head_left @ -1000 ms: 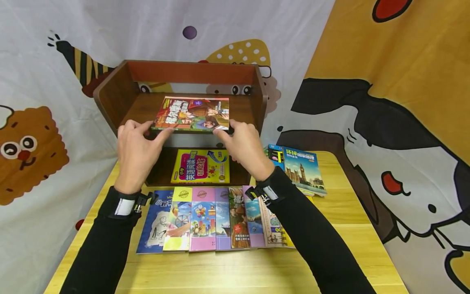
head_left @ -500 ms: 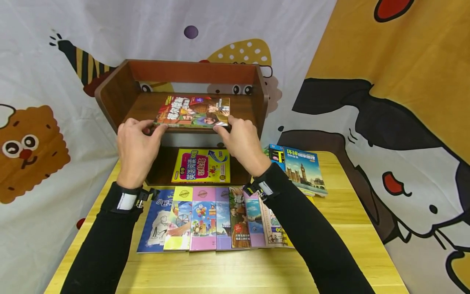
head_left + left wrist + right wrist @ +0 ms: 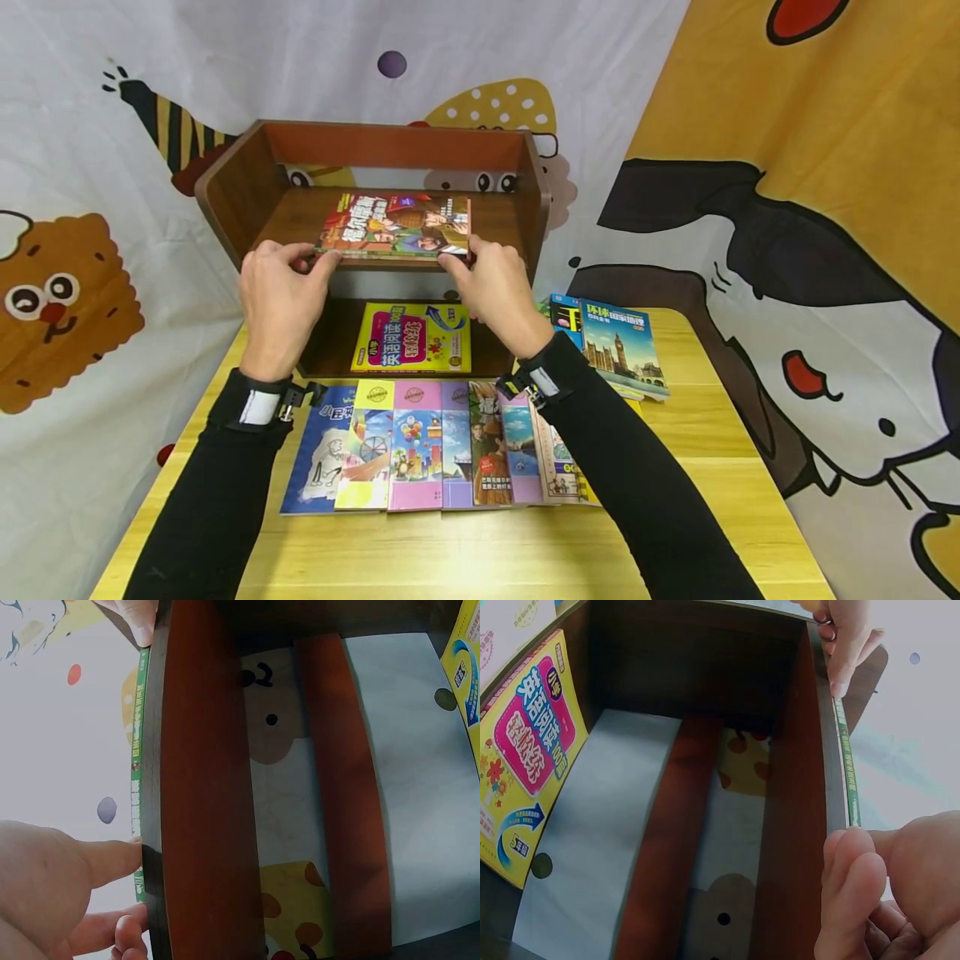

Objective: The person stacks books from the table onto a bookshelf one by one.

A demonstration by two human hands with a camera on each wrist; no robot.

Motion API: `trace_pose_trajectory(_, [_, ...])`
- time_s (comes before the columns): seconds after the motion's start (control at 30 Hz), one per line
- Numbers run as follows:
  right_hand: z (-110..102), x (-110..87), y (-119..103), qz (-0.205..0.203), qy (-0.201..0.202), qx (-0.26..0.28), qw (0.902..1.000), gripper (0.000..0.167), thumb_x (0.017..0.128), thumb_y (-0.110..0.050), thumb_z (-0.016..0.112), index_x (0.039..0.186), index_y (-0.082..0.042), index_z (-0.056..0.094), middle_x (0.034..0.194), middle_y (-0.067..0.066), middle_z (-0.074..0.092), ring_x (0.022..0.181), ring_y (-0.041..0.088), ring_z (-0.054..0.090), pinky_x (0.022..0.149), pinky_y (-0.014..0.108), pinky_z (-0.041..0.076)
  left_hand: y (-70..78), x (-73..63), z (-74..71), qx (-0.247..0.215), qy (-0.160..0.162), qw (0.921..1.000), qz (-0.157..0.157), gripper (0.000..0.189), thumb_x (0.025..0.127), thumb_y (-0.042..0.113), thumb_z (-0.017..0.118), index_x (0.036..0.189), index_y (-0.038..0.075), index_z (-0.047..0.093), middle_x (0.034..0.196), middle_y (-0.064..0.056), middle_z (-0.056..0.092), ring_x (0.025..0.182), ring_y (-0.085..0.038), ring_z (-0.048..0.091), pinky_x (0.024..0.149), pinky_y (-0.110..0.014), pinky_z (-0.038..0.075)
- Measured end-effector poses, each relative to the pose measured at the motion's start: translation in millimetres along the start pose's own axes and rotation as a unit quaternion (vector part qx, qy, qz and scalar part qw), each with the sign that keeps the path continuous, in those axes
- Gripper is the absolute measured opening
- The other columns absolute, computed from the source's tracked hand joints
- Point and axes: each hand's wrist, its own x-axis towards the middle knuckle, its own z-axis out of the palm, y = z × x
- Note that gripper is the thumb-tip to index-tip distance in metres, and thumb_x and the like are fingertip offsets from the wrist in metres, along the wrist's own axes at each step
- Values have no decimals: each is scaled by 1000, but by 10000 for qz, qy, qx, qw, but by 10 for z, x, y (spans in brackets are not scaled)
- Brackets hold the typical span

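A picture-covered book (image 3: pixel 397 227) with big white characters lies flat on the upper shelf (image 3: pixel 497 221) of a brown bookshelf, spine toward me. My left hand (image 3: pixel 279 304) holds its front left corner, thumb on the spine. At the front right corner my right hand (image 3: pixel 501 292) pinches the book between thumb and fingers. In the left wrist view the green spine (image 3: pixel 138 765) runs along the shelf's front edge, with the left thumb (image 3: pixel 112 859) against it. The right wrist view has curled fingers (image 3: pixel 847 889) at the spine's near end.
A yellow book (image 3: pixel 412 337) lies on the lower shelf. Before the bookshelf, several overlapping books (image 3: pixel 415 450) form a row on the wooden table (image 3: pixel 450 554). More books (image 3: pixel 622 346) are stacked to its right. A printed cloth (image 3: pixel 300 58) hangs behind.
The book has gone from slightly raised and tilted over the upper shelf's front to flat on it, a little farther back. Both hands moved along with it, slightly.
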Motion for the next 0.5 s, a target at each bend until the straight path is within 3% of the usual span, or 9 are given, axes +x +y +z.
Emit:
trace_pose_trajectory(0.43, [17, -5, 0, 73, 65, 160, 9998, 57, 110, -48, 67, 146, -3, 66, 62, 6, 64, 41, 19, 63, 43, 30, 50, -11, -6, 14, -12, 23, 10000, 14, 52, 105, 43, 73, 128, -4, 80, 99, -22, 65, 102, -41, 54, 90, -46, 32])
trace_pose_trajectory(0.5, [21, -29, 18, 92, 97, 285, 9995, 60, 111, -48, 67, 151, -4, 63, 60, 6, 63, 41, 20, 63, 42, 30, 49, -14, -21, 13, -58, 49, 10000, 14, 52, 105, 43, 73, 128, -3, 79, 99, -22, 65, 102, -41, 54, 91, -47, 33])
